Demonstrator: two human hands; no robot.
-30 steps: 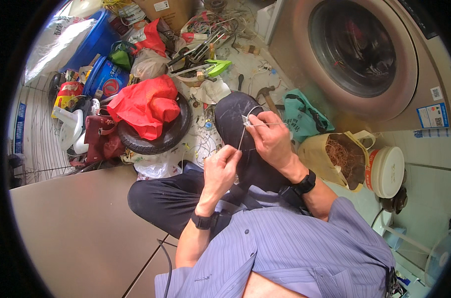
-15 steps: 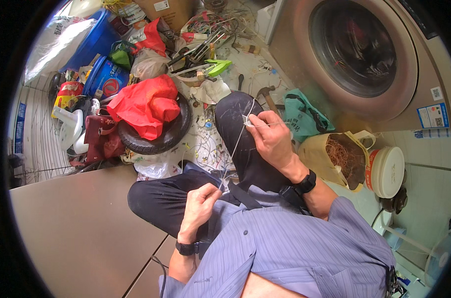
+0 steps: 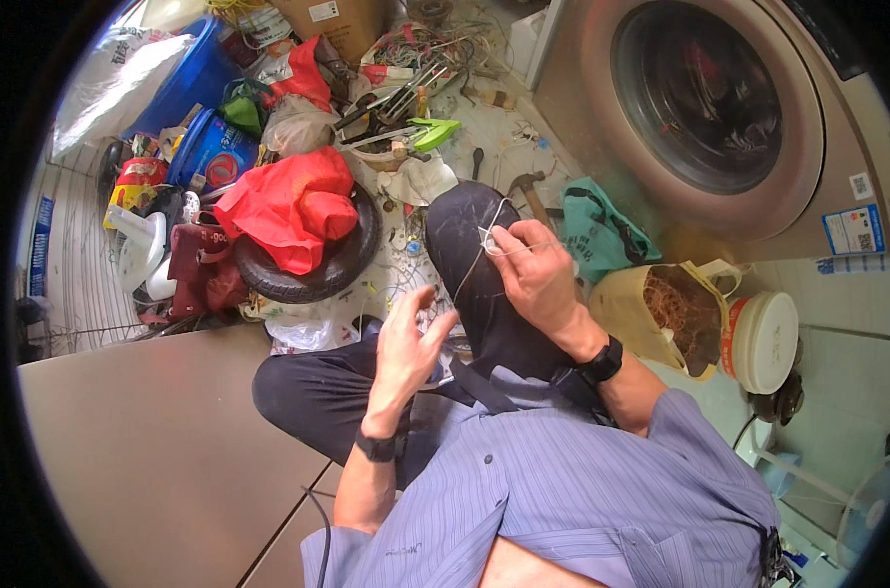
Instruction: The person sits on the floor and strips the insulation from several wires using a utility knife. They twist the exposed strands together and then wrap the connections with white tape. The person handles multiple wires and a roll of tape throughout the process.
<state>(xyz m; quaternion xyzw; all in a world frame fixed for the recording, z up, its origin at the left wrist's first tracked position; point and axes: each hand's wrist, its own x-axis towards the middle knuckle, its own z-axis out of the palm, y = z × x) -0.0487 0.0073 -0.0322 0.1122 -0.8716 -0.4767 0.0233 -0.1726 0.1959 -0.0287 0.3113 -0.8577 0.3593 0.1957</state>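
Cord (image 3: 471, 265): thin, pale strand of smooth finish; its material cannot be distinguished. Trousers (image 3: 308, 392): matt dark cloth with pale scuffs at one knee. Shirt (image 3: 582, 461): woven cloth, finely striped, without gloss. Washer (image 3: 842, 137): satin, metallic-looking casing; door glass (image 3: 700, 98) glossy and reflective. Red bag (image 3: 293, 211): thin, creased, cloth-like sheet. Tyre (image 3: 298, 289): dull black rubber. Blue bucket (image 3: 210, 152) and pale tub (image 3: 770, 338): smooth plastic. Hammer (image 3: 537, 202): wooden handle, dark metal head. Carton (image 3: 337, 29): matt brown cardboard. Tote (image 3: 631, 318): matt, fabric-like. Teal bag (image 3: 597, 230): crumpled, slightly shiny.
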